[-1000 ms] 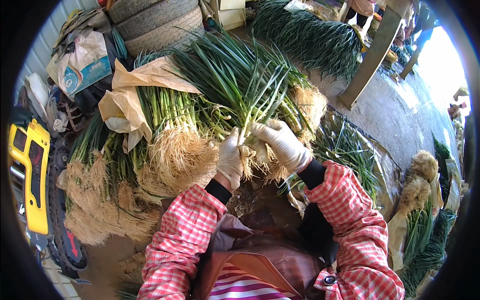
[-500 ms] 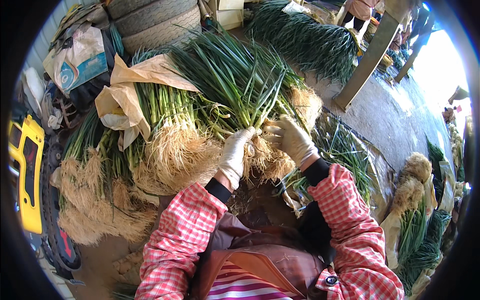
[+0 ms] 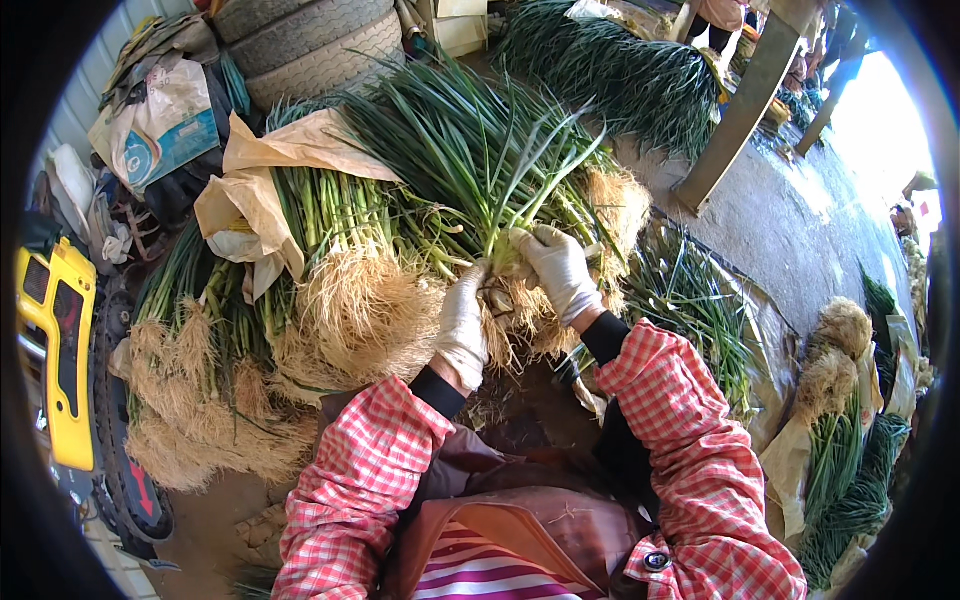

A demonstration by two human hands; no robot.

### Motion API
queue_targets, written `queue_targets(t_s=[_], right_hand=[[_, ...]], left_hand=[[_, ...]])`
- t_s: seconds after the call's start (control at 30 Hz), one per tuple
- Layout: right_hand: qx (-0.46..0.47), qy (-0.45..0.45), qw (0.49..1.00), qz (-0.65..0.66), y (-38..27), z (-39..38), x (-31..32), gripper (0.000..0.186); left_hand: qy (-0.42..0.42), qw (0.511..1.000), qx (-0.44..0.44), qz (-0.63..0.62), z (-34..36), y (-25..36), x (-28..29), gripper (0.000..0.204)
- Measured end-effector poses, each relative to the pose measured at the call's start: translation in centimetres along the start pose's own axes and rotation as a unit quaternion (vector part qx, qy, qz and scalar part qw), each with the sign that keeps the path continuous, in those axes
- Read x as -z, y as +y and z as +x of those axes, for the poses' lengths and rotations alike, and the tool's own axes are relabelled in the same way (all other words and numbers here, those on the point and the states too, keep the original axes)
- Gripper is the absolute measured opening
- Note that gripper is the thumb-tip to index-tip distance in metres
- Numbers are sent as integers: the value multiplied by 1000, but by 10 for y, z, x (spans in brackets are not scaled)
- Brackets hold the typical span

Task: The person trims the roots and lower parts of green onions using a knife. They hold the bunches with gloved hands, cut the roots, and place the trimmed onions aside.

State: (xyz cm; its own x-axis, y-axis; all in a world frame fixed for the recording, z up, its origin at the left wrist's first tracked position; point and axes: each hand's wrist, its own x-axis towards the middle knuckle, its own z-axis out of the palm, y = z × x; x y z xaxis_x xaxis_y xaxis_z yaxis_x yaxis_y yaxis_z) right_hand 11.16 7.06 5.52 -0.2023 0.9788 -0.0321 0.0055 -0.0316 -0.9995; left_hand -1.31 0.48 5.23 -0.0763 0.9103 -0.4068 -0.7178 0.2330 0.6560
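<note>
Head view: green onion [image 3: 503, 246] sits between the left hand [image 3: 463, 322] and the right hand [image 3: 560, 272], leaves fanned out over the leafy pile [image 3: 432, 140], pale end toward the person.
Pale base: imo the trick is a snug hold down low with one hand, not crushing, so the other can work the stem without snapping it.
Leaves: I'd let them lean on the heap, they look easy to crease.
Left glove: fingers closed round the base, thumb on top; the root end's mostly hidden so can't tell more.
Right glove: fingers bent in at the stem, just beside the left; can't tell if they're pinching or only touching.
Root bundle [image 3: 365, 310]: left of the hands, big tan beard facing the person, brown paper [image 3: 305, 150] beside its stalks.
Yellow tool [image 3: 70, 365]: far left, well apart from the hands.
</note>
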Motion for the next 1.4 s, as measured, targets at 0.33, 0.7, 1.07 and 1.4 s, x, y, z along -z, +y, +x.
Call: queue_targets(t_s=[0.33, 0.7, 1.07, 1.4], right_hand=[[-73, -278, 958, 0, -31, -33, 1, 22], [45, -13, 994, -98, -21, 0, 40, 22], [7, -41, 894, -446, 3, 5, 21, 42], [-50, -79, 984, 149, 0, -11, 6, 26]], left_hand=[[-26, 1000, -6, -14, 82, -34, 62, 42], [9, 979, -160, 129, 29, -21, 10, 20], [-13, 902, -276, 332, 22, -21, 11, 21], [-69, 963, -216, 148, 26, -27, 10, 20]])
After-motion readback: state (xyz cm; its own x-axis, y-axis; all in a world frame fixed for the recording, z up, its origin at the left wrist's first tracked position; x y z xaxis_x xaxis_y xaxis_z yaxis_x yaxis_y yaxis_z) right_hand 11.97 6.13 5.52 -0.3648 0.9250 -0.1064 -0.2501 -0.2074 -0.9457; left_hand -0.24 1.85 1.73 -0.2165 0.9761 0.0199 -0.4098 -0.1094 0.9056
